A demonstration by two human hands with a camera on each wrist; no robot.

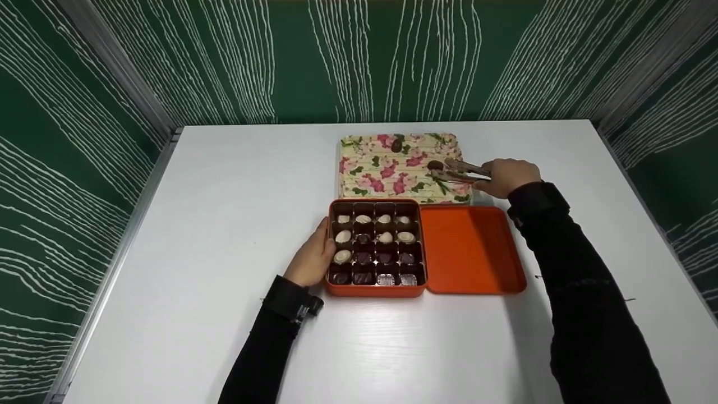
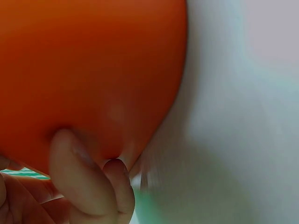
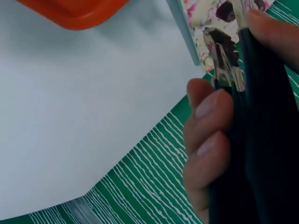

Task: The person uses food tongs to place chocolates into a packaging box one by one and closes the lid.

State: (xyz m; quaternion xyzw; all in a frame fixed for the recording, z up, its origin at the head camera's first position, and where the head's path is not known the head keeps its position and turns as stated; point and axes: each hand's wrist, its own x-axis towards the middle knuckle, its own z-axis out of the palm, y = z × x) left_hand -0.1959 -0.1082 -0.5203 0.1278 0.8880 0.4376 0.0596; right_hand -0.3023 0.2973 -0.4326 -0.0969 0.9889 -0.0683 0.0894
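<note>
An orange box (image 1: 376, 290) with a divided insert sits on the white table, holding white and dark chocolates. Its left side is gripped by my left hand (image 1: 311, 258), with the thumb near the rim; bent fingertips (image 2: 79, 168) touch the orange wall in the left wrist view. My right hand (image 1: 511, 177) holds metal tongs (image 1: 468, 168) with dark handles (image 3: 266, 126). The tong tips stand apart beside a dark chocolate (image 1: 435, 165) on a floral tray (image 1: 370, 163); whether they touch it I cannot tell. Another dark chocolate (image 1: 396, 146) lies farther back on that tray.
The box's orange lid (image 1: 465, 252) lies flat, right against the box, under the right forearm. Behind both is the floral tray. Two front-right compartments (image 1: 397, 279) look shiny and pale. Green panels with white lines (image 1: 359, 62) border the white table (image 1: 247, 185).
</note>
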